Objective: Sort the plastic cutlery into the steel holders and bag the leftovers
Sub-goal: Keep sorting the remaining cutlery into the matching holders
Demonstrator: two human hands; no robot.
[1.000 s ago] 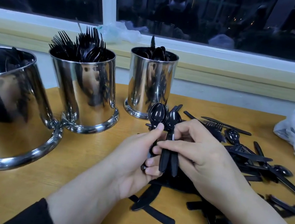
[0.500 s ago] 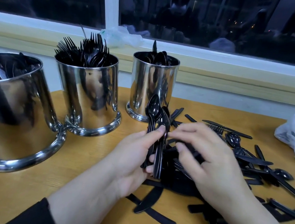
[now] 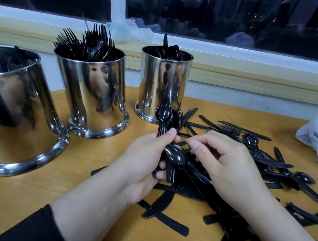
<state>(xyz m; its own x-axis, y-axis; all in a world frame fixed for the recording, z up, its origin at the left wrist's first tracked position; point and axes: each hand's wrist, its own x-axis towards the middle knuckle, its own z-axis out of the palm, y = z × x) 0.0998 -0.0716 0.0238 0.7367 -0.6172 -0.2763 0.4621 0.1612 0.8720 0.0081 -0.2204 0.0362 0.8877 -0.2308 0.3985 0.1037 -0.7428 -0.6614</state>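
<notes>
Wooden table, dark window, crumpled clear plastic on the sill.

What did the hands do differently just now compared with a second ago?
The right hand let go of the spoon bundle and dropped to the loose cutlery pile. A spoon now lies bowl-down across the left hand, which still holds the bundle upright. The three steel holders stayed put.

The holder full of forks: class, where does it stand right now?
In the head view, the fork holder stands left of centre on the wooden table, between the large steel holder and the spoon holder.
</notes>
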